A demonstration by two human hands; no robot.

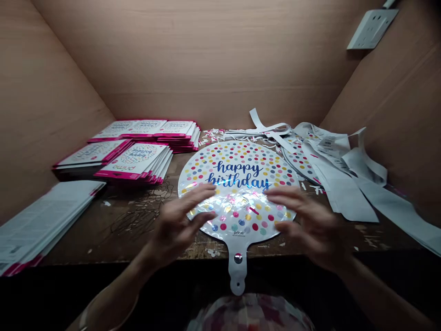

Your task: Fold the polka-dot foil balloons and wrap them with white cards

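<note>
Left hand (pixel 177 220), right hand (pixel 310 220) half-open, empty (contact unclear) at flat round polka-dotted foil balloon (pixel 241 202) — probably light, slippery, crease-prone; best held by white tail (pixel 237 276).

Back wall (pixel 213 59) beyond grip: light-brown board, faint grain. Left panel (pixel 41 92) and right panel (pixel 396 101) flank grip. White socket plate (pixel 373 30) above, right of grip, near corner. Tabletop (pixel 120 248) below grip: dark, worn, scuffed. Lighting dim, uneven.
</note>
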